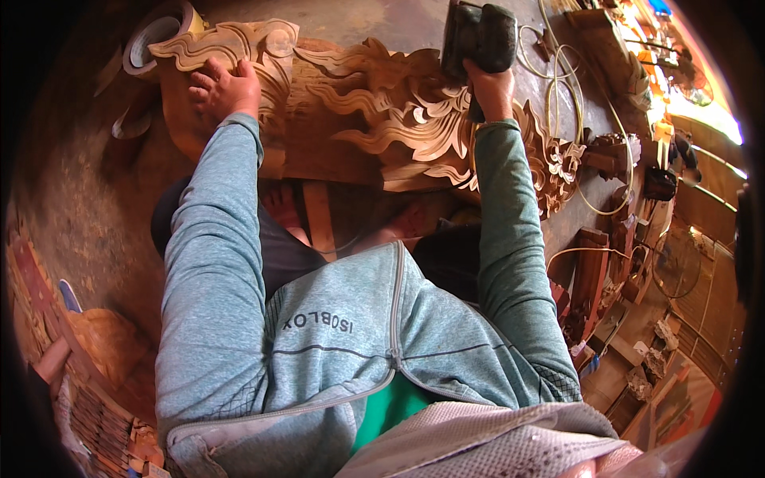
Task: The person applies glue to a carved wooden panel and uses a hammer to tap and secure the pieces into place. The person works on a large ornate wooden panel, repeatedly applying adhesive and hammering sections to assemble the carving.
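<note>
A long carved wooden panel (331, 147), with flowing leaf-like scrolls in relief, lies across the floor in front of me. My left hand (226, 92) rests on its left end, fingers spread over the carving and gripping nothing. At the far right, my right hand (492, 89) is wrapped around a dark, boxy hand-held sander (482, 38). The sander is raised at the panel's far edge; its contact with the wood cannot be made out. Finer, lighter carved curls show near my right forearm.
A wide roll (158, 41) stands beyond the panel's left end. Thin pale hose (558, 92) loops over the floor at right. Reddish wooden pieces (590, 271) and other clutter line the right side. My bare foot (284, 209) is below the panel. Many tools lie at lower left.
</note>
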`<state>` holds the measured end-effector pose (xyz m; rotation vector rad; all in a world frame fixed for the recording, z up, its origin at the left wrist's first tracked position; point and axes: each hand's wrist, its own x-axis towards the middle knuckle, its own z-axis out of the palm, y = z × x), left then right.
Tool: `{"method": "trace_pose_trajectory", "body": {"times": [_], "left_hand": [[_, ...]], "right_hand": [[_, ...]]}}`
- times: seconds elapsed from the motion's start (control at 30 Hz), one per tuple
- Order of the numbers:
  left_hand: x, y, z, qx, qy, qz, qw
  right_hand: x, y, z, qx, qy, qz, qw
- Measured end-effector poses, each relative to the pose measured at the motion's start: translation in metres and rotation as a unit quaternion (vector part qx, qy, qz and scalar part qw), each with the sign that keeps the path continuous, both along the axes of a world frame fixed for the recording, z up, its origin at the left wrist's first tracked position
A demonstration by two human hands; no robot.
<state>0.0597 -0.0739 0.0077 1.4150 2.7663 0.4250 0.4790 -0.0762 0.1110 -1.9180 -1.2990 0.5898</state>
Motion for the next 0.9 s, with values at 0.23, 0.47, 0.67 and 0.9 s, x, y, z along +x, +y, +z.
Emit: {"method": "trace_pose_trajectory", "body": {"times": [0.23, 0.47, 0.67, 0.9], "left_hand": [[0.007, 0.003, 0.005, -0.009, -0.002, 0.004, 1.000], [0.009, 0.001, 0.007, -0.006, -0.013, 0.000, 1.000], [0.005, 0.001, 0.004, -0.014, -0.011, -0.001, 1.000], [0.007, -0.001, 0.010, -0.010, -0.023, -0.009, 1.000]], "right_hand": [[0.003, -0.010, 0.012, -0.046, -0.014, -0.015, 0.999], [0.011, -0.015, 0.015, -0.046, 0.043, -0.019, 0.998], [-0.011, -0.001, 0.005, 0.028, 0.045, 0.001, 0.999], [-0.001, 0.004, -0.008, 0.101, 0.046, 0.054, 0.992]]}}
